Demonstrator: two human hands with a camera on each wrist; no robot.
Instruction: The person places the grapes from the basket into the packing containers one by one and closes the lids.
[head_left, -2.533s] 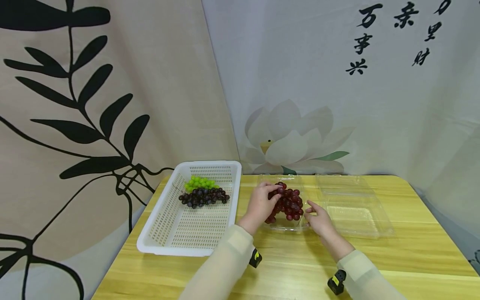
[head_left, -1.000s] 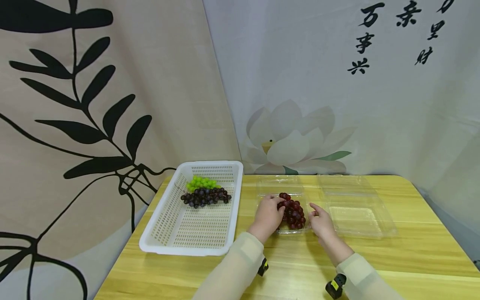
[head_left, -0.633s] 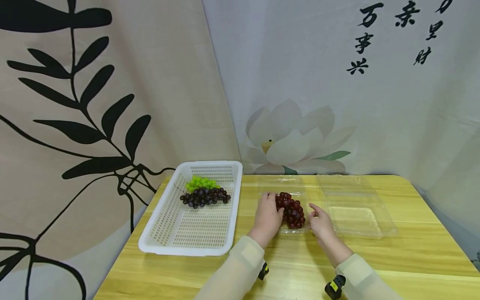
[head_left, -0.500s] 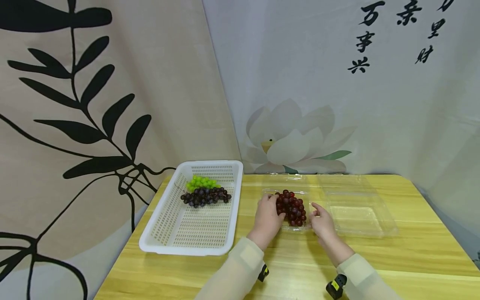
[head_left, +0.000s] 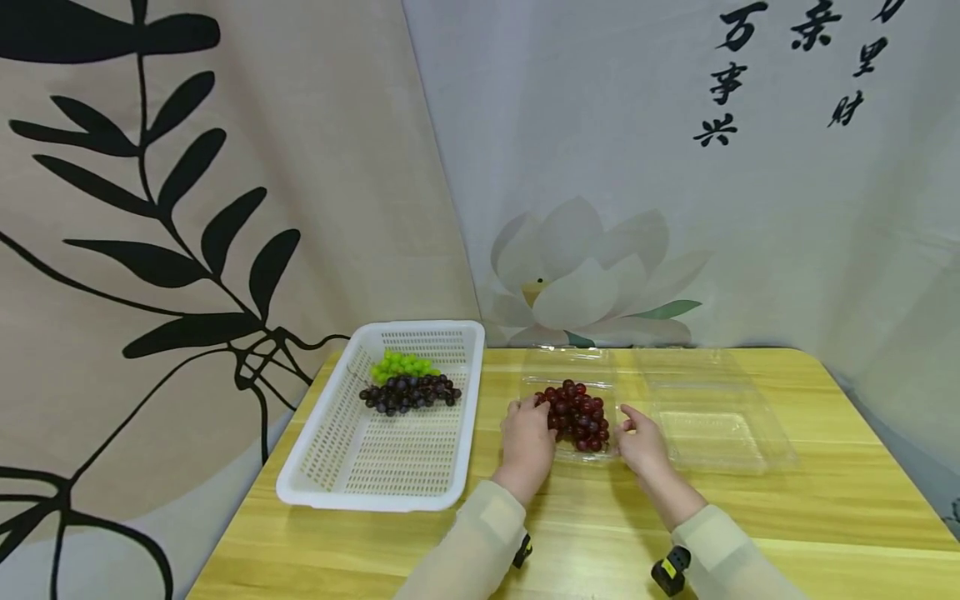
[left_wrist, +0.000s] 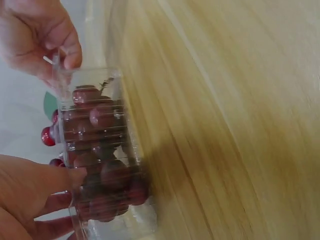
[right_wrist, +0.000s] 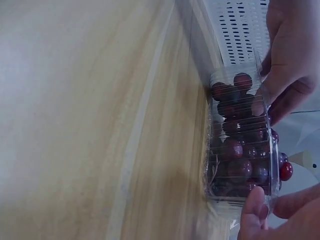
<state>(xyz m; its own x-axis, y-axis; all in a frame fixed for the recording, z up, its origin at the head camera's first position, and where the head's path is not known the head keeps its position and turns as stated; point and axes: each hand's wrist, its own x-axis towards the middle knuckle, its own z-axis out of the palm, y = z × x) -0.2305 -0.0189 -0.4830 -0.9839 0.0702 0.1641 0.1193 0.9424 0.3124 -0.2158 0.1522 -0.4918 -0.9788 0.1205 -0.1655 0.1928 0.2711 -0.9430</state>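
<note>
A bunch of red grapes [head_left: 579, 417] lies in a clear plastic box [head_left: 588, 457] with its hinged lid laid open to the back. Some grapes stand above the rim. My left hand [head_left: 527, 437] grips the left end of the bunch; in the right wrist view its thumb [right_wrist: 259, 106] reaches down onto the grapes. On the other side my right hand [head_left: 641, 442] pinches the box's right rim, with the thumb [right_wrist: 254, 202] outside the wall. Some left fingertips are hidden among the grapes and behind the box edge.
To the left stands a white perforated basket [head_left: 378, 502] with a bunch of green grapes [head_left: 403, 365] and a bunch of dark grapes [head_left: 408, 395]. A second clear plastic box [head_left: 705, 437], lid open, sits at the right. The wooden table [head_left: 600, 533] ends at a printed curtain.
The red grapes have come down into the box, and the left hand has shifted slightly left and down along them. The right hand has moved from beside the box to its rim.
</note>
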